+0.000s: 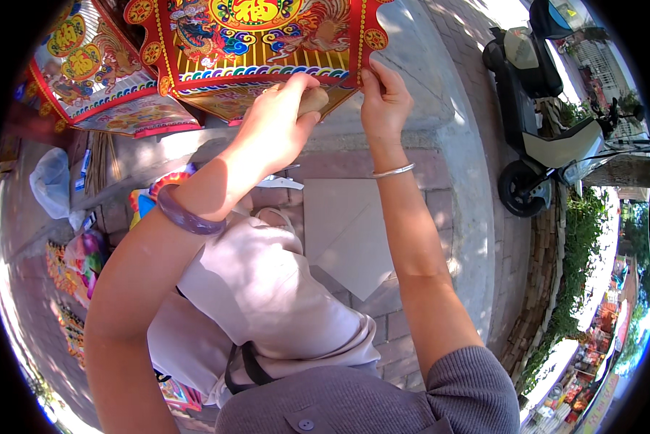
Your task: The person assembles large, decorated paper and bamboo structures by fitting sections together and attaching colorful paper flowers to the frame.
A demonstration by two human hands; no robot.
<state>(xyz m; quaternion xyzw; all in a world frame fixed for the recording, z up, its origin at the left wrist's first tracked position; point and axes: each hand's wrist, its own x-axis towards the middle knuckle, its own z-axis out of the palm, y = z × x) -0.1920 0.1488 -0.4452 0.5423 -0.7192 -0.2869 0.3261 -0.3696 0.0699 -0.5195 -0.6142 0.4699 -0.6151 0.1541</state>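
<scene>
At the top stands a decorated cardboard lantern [267,54], red and gold with bright printed patterns and a scalloped edge. My left hand [278,123] is closed round the wooden handle of an awl [314,101], whose thin shaft points at the lantern's lower right corner. The tip of the shaft is too fine to make out. On that same corner, the fingers of my right hand [386,101] pinch the red edge of the lantern. Just to the left is a second, similar decorated piece [97,65], its panels tilted.
A grey flat board [346,231] lies on the brick paving before my knees. At the left are a clear plastic bag [50,181] and colourful decorations [71,264]. A parked scooter [531,130] stands at the right, beside a low brick edging [538,296] with plants.
</scene>
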